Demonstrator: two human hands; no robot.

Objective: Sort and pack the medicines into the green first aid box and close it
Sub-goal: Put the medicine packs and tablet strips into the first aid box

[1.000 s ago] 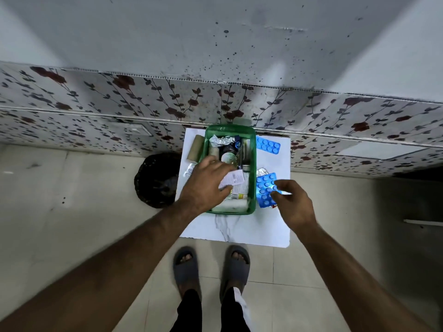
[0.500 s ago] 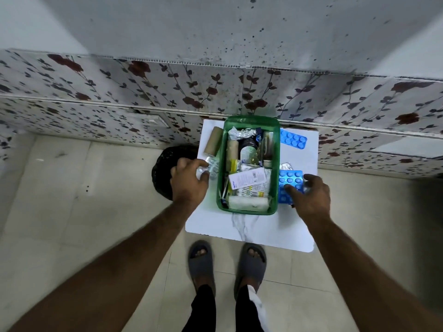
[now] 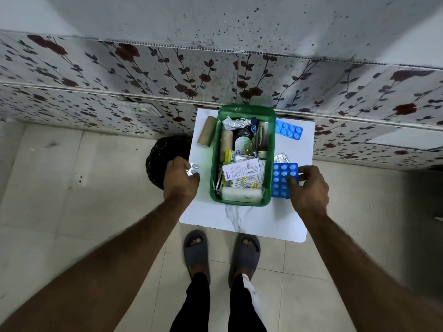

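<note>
The green first aid box (image 3: 272, 149) stands open on a small white table (image 3: 242, 219), filled with several packets, a bottle, foil strips and a white bandage roll. Left of the box, my left hand (image 3: 181, 182) grips a small silver blister strip (image 3: 193, 169) over the table's left edge. On the box's right side, my right hand (image 3: 308, 188) holds the near edge of a blue blister pack (image 3: 282, 178) that lies against the table. A silver foil strip (image 3: 281, 158) peeks out behind it. A second blue blister pack (image 3: 288, 128) lies at the far right. A brown bandage roll (image 3: 206, 135) lies left of the box.
A black bin (image 3: 157, 161) sits on the floor just left of the table, under my left hand. A floral-patterned wall (image 3: 167, 87) runs right behind the table. My feet in grey slippers (image 3: 221, 252) stand at the table's near edge on the tiled floor.
My left hand left the box and moved left, picking up the silver blister strip. My right hand stayed at the blue blister pack. The camera shifted, so the table sits further right.
</note>
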